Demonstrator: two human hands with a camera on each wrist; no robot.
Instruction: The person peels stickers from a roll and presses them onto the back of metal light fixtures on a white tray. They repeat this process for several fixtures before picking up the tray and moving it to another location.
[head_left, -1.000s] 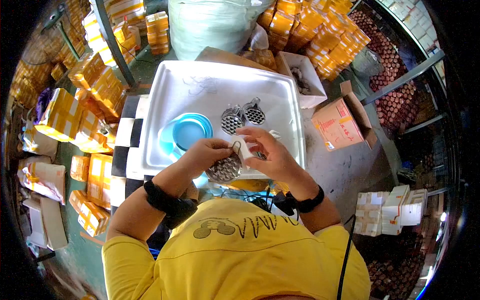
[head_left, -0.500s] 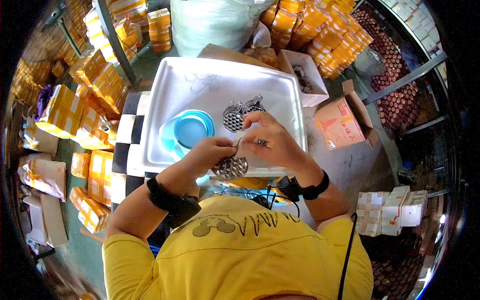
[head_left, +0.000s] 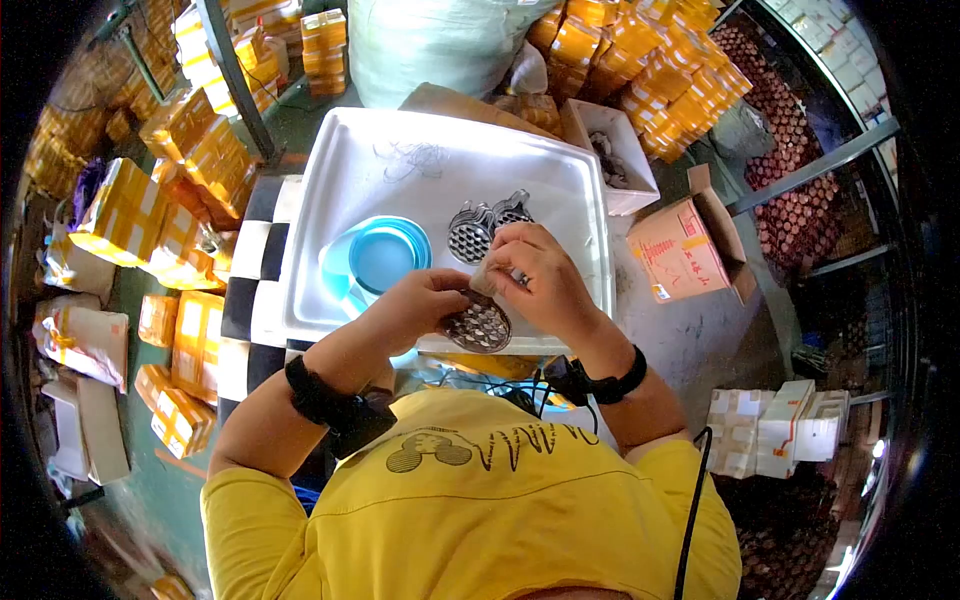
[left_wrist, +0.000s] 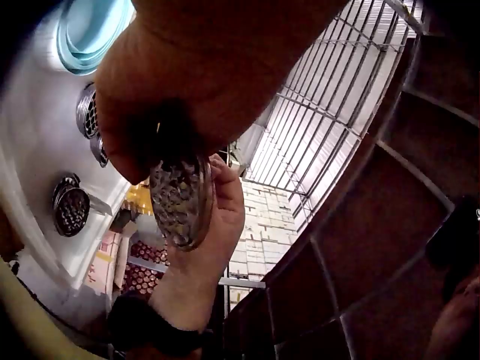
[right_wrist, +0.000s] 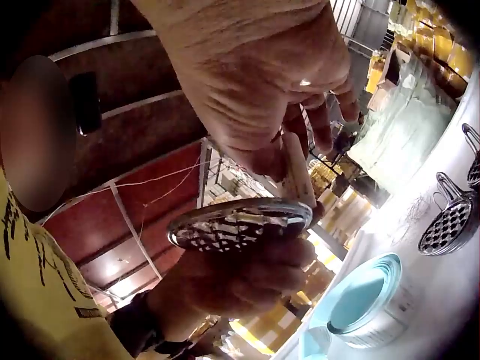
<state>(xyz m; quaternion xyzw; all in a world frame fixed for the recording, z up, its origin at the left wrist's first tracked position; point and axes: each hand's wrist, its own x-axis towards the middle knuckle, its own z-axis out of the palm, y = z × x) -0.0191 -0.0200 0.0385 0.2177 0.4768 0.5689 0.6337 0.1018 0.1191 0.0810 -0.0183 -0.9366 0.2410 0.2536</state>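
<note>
A round metal disc with a pattern of holes (head_left: 480, 328) is held over the near edge of the white tray (head_left: 325, 190). My left hand (head_left: 408, 305) grips it near its top edge, thumb and fingers together. A small white strip (right_wrist: 298, 171) sits folded at the disc's handle end, and my right hand (head_left: 545, 285) pinches it. In the left wrist view the disc (left_wrist: 180, 201) hangs below the left hand, with the right hand (left_wrist: 225, 206) behind it. Similar discs with looped wire handles (head_left: 468, 238) lie on the tray just beyond the right hand.
Left on the tray stands a pale-blue round roll-like thing (head_left: 388, 258) with a white printed side. A foam box (head_left: 620, 165) and an open carton (head_left: 685, 245) are to the right. Yellow-taped boxes (head_left: 120, 225) are piled at left, and a large pale sack (head_left: 430, 50) stands behind.
The white strip, flat beside the handle loop earlier, is now folded at it. My right fingers have closed in on the strip, and the disc has tilted and shifted slightly right.
</note>
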